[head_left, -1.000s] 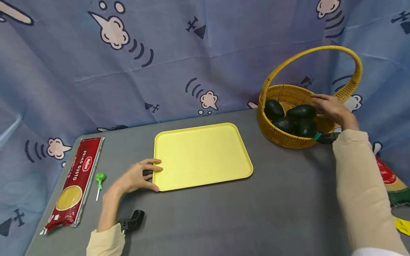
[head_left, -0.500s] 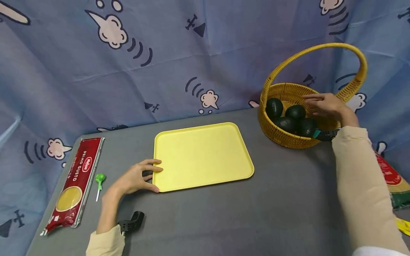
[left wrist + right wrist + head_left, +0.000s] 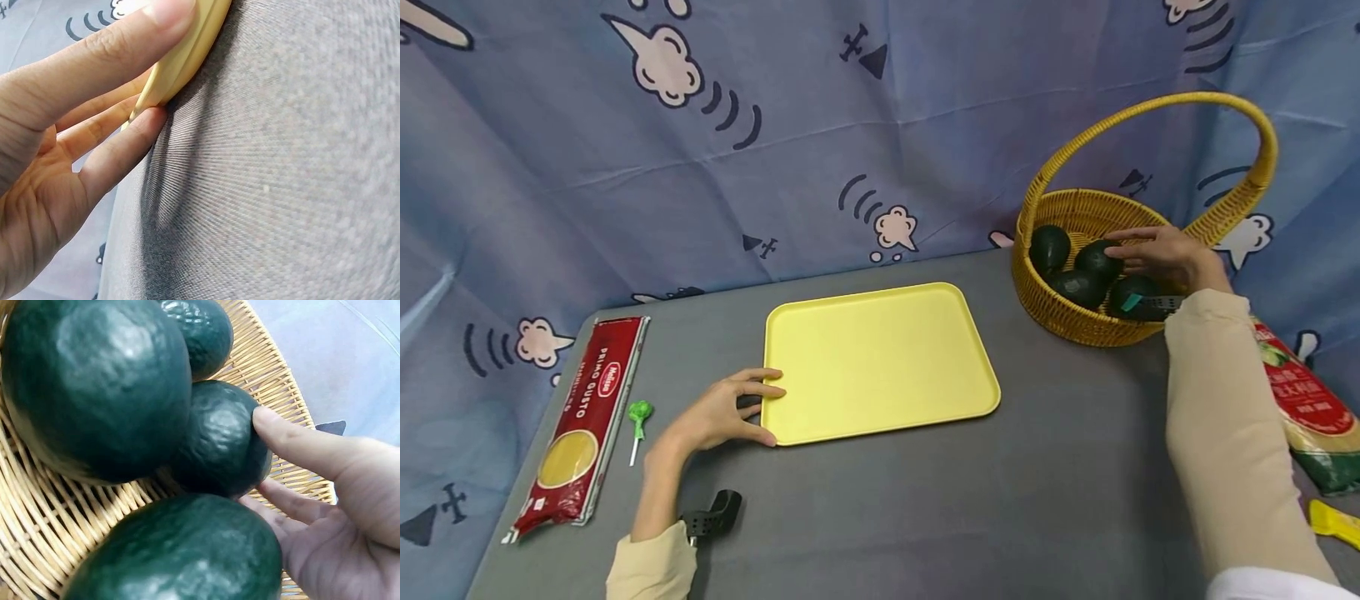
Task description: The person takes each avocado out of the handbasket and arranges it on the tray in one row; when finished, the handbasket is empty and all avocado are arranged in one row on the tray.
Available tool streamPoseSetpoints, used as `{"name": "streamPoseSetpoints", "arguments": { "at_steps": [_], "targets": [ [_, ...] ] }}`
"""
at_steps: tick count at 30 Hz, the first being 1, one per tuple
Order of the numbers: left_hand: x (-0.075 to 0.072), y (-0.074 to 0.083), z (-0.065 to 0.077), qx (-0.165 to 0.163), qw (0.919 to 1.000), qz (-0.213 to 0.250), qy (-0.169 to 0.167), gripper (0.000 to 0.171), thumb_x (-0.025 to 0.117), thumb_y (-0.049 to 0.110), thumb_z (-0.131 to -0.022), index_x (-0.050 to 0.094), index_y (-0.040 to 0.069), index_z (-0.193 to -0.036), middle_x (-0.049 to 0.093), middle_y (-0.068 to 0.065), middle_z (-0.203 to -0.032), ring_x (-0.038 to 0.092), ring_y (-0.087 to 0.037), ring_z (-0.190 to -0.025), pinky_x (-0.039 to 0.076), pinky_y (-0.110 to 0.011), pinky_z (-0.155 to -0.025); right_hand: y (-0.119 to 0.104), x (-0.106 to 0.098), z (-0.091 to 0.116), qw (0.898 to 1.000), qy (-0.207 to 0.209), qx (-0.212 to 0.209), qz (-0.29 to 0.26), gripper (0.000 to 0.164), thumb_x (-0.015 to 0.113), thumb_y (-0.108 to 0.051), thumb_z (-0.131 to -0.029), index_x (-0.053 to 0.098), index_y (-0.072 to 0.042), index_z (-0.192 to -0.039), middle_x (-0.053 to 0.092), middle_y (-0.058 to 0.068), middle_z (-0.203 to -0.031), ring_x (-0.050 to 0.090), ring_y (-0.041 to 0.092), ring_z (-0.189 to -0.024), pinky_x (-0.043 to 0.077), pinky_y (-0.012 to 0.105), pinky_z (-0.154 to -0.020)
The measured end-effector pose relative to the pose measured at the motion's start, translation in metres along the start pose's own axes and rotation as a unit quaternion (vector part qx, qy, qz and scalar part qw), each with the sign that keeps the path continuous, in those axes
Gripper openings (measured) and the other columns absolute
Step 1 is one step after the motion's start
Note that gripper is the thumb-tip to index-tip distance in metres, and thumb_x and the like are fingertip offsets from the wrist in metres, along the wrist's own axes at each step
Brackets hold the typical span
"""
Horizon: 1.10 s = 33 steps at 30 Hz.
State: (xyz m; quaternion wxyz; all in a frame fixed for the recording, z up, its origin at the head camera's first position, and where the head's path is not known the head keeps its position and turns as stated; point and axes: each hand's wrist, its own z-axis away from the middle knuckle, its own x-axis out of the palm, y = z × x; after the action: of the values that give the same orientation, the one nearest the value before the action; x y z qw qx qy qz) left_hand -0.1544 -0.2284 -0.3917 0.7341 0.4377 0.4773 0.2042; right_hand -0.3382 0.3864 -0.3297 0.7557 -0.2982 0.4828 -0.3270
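In the head view, a yellow tray [image 3: 880, 367] lies flat on the grey table. My left hand [image 3: 722, 412] holds its left edge, two fingers over the rim and the thumb at the near corner. The left wrist view shows thumb and little finger against the tray's side [image 3: 178, 72]. At the back right stands a yellow wicker basket [image 3: 1037, 287] with several dark green avocados inside. My right hand [image 3: 1172, 254] reaches in over them. It pinches one avocado [image 3: 215, 437] between thumb and fingers, while another avocado [image 3: 181, 550] sits just below the fingers.
A red pasta packet [image 3: 576, 425] and a green lollipop [image 3: 639, 412] lie on the left. On the right, partly behind the right sleeve, are a red and green bag [image 3: 1311, 400] and a yellow object [image 3: 1333, 523]. The basket's tall handle [image 3: 1150, 104] arches over its opening.
My right hand has lowered into the basket and closed on an avocado, which has turned from its earlier lengthwise position. My left hand stays on the tray. The view has shifted slightly.
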Motion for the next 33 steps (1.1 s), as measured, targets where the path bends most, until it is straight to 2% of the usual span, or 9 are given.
{"name": "streamPoseSetpoints", "arguments": {
  "at_steps": [3, 6, 8, 10, 11, 15, 18, 21, 33],
  "targets": [
    [0.000, 0.000, 0.000, 0.001, 1.0000, -0.005, -0.002, 0.062, 0.087, 0.009, -0.067, 0.062, -0.009, -0.120, 0.038, -0.022, -0.143, 0.037, -0.040, -0.132, 0.049, -0.036, -0.100, 0.001, 0.001, -0.002, 1.000, -0.009, 0.016, 0.011, 0.079, 0.062, -0.043, -0.092, 0.027, -0.002, -0.150, 0.052, 0.005, -0.127, 0.059, 0.000, -0.093, 0.056, 0.027, -0.089],
    [-0.001, 0.001, 0.000, 0.002, 1.0000, 0.006, -0.003, 0.062, 0.087, 0.008, -0.067, 0.061, -0.010, -0.121, 0.037, -0.022, -0.144, 0.037, -0.040, -0.132, 0.048, -0.037, -0.101, -0.002, 0.003, -0.004, 0.999, -0.023, 0.020, 0.027, 0.082, 0.060, -0.042, -0.094, 0.019, -0.002, -0.152, 0.019, 0.026, -0.152, 0.054, 0.023, -0.117, 0.051, 0.036, -0.100],
    [-0.001, 0.001, 0.000, 0.003, 0.9999, 0.010, -0.004, 0.063, 0.087, 0.008, -0.068, 0.061, -0.010, -0.122, 0.036, -0.023, -0.144, 0.037, -0.041, -0.132, 0.047, -0.038, -0.102, -0.006, 0.005, -0.005, 0.999, -0.029, 0.023, 0.035, 0.083, 0.059, -0.041, -0.094, 0.016, -0.001, -0.153, 0.011, 0.030, -0.153, 0.039, 0.040, -0.129, 0.046, 0.045, -0.105],
    [-0.001, 0.001, 0.000, 0.002, 0.9999, 0.011, -0.004, 0.063, 0.086, 0.008, -0.068, 0.060, -0.011, -0.122, 0.036, -0.023, -0.144, 0.036, -0.041, -0.132, 0.047, -0.038, -0.102, -0.010, 0.008, -0.005, 0.999, -0.022, 0.026, 0.041, 0.083, 0.060, -0.041, -0.094, 0.016, -0.001, -0.152, 0.034, 0.030, -0.142, 0.041, 0.045, -0.124, 0.048, 0.047, -0.101],
    [-0.001, 0.001, 0.001, 0.002, 0.9999, 0.009, -0.005, 0.063, 0.086, 0.008, -0.068, 0.060, -0.011, -0.122, 0.036, -0.023, -0.144, 0.036, -0.041, -0.132, 0.047, -0.038, -0.102, -0.011, 0.008, -0.006, 0.998, -0.013, 0.031, 0.045, 0.084, 0.061, -0.043, -0.093, 0.017, -0.001, -0.152, 0.048, 0.026, -0.127, 0.050, 0.042, -0.113, 0.052, 0.043, -0.094],
    [-0.001, 0.001, 0.001, -0.002, 0.9997, 0.022, -0.007, 0.063, 0.086, 0.007, -0.068, 0.060, -0.012, -0.122, 0.035, -0.024, -0.144, 0.036, -0.042, -0.132, 0.047, -0.039, -0.102, -0.013, 0.011, -0.008, 0.998, 0.017, 0.028, 0.054, 0.083, 0.063, -0.043, -0.091, 0.023, 0.000, -0.150, 0.056, 0.020, -0.109, 0.058, 0.016, -0.083, 0.057, 0.027, -0.076],
    [0.001, 0.001, 0.000, -0.002, 0.9996, 0.028, -0.009, 0.062, 0.086, 0.006, -0.068, 0.060, -0.012, -0.121, 0.035, -0.024, -0.144, 0.035, -0.042, -0.133, 0.047, -0.039, -0.102, -0.011, 0.013, -0.008, 0.999, 0.013, 0.022, 0.037, 0.080, 0.061, -0.038, -0.094, 0.020, 0.000, -0.151, 0.026, 0.032, -0.146, 0.057, 0.019, -0.098, 0.059, 0.034, -0.086],
    [0.002, 0.001, 0.000, 0.000, 0.9998, 0.020, -0.009, 0.062, 0.086, 0.007, -0.068, 0.061, -0.011, -0.121, 0.036, -0.023, -0.144, 0.034, -0.041, -0.133, 0.047, -0.038, -0.102, -0.008, 0.013, -0.009, 1.000, 0.005, 0.024, 0.016, 0.081, 0.061, -0.034, -0.094, 0.016, -0.003, -0.153, 0.011, 0.032, -0.153, 0.055, 0.023, -0.105, 0.057, 0.038, -0.090],
    [0.001, 0.000, 0.000, -0.003, 0.9995, 0.032, -0.003, 0.062, 0.086, 0.004, -0.066, 0.060, -0.012, -0.121, 0.035, -0.023, -0.144, 0.033, -0.042, -0.134, 0.046, -0.039, -0.103, 0.003, 0.011, -0.012, 0.998, 0.034, 0.016, -0.054, 0.081, 0.070, -0.032, -0.088, 0.025, -0.012, -0.152, 0.037, 0.014, -0.142, 0.059, -0.003, -0.087, 0.053, 0.036, -0.097]
  ]
}}
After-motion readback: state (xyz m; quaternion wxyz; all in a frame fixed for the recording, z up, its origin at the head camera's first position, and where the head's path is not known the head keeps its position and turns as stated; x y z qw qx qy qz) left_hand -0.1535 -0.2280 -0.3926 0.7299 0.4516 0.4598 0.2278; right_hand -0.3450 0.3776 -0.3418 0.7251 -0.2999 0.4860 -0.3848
